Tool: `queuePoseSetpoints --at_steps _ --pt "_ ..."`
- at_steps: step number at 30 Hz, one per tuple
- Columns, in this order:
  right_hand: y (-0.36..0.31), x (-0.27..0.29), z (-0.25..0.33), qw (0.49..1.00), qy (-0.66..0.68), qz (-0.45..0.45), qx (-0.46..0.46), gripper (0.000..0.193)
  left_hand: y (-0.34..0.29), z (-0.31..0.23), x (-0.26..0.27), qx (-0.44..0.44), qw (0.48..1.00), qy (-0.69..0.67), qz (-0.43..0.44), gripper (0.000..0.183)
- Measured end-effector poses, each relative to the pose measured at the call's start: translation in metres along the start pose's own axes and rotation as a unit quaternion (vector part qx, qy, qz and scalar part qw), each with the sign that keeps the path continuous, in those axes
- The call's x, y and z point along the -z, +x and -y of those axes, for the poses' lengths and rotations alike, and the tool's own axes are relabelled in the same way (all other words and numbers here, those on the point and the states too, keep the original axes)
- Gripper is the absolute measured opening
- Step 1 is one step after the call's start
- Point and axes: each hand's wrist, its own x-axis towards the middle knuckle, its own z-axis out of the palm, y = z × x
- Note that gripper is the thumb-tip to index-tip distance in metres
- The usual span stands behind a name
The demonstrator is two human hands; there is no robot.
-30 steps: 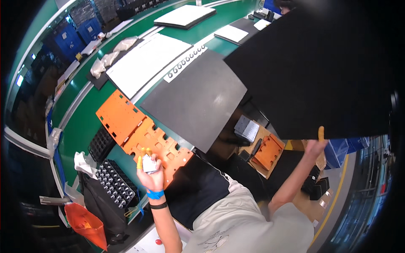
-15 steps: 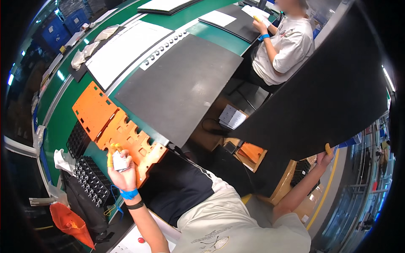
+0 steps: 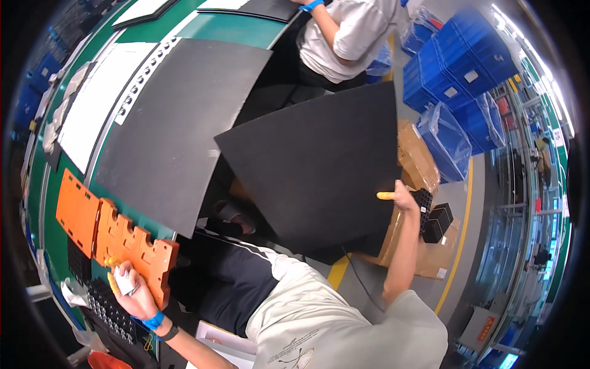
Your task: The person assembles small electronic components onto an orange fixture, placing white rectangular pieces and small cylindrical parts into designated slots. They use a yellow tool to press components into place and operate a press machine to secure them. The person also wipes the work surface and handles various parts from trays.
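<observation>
My right hand (image 3: 404, 198) grips the right edge of a large black flat sheet (image 3: 319, 166), its thumb in a yellow finger cot lying over the face. The sheet hangs tilted off the bench, between me and the other person. My left hand (image 3: 136, 302) is closed around a small whitish piece (image 3: 126, 281), like a little stack of labels or cards; its exact kind is unclear. Yellow finger cots cover some of its fingertips. Right beside this hand is an orange notched fixture (image 3: 128, 237) with a hinged-looking flat plate (image 3: 77, 203).
Another black sheet (image 3: 178, 123) lies on the green bench, beside a white strip (image 3: 144, 77) of round dark parts and a white panel (image 3: 104, 101). A seated person (image 3: 344, 43) is ahead. Blue crates (image 3: 455, 61) and cardboard boxes (image 3: 418, 154) stand at right. A black tray (image 3: 110, 310) holds shiny parts.
The black sheet in my right hand has come down and left from its raised position at the right. The view has turned rightward. My left hand still holds the small whitish piece.
</observation>
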Motion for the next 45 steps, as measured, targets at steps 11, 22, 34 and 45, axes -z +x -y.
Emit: queuePoseSetpoints --at_steps 11,22,34,45 --pt "0.022 -0.054 -0.112 0.973 -0.126 0.135 -0.137 0.028 0.001 0.007 -0.016 -0.043 0.996 0.005 -0.075 0.023" --pt "0.054 -0.226 -0.134 0.836 -0.491 0.222 -0.099 0.028 -0.003 0.0 -0.005 -0.013 1.0 0.003 -0.02 0.025" --pt "0.005 -0.187 -0.272 0.783 -0.573 0.054 -0.236 0.023 -0.005 0.025 -0.028 -0.063 0.995 -0.004 -0.08 0.026" --pt "0.008 -0.217 -0.28 0.775 -0.606 -0.131 -0.119 0.066 -0.006 0.015 -0.015 -0.061 0.996 -0.012 -0.063 0.026"
